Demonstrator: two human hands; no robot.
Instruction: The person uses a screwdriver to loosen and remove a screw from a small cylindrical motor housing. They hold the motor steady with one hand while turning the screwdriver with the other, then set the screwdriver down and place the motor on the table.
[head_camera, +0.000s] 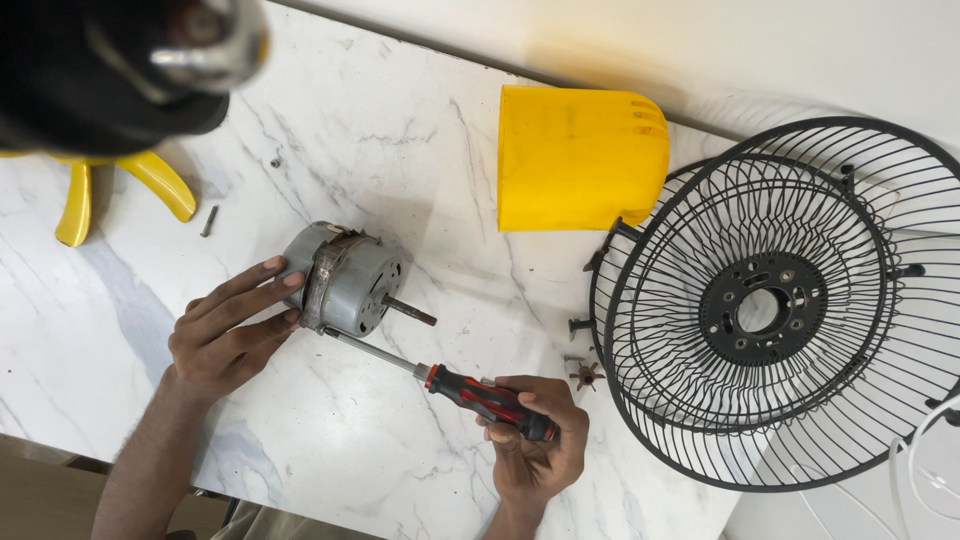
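A grey metal fan motor lies on its side on the white marble table, its shaft pointing right. My left hand steadies the motor's left end with the fingertips. My right hand grips the red and black handle of a screwdriver. The screwdriver's metal shank runs up-left and its tip meets the motor's lower edge.
A yellow plastic motor cover lies behind the motor. Black wire fan guards are stacked at the right. Yellow fan blades show at the far left under a dark blurred object. Loose screws and a small fastener lie about.
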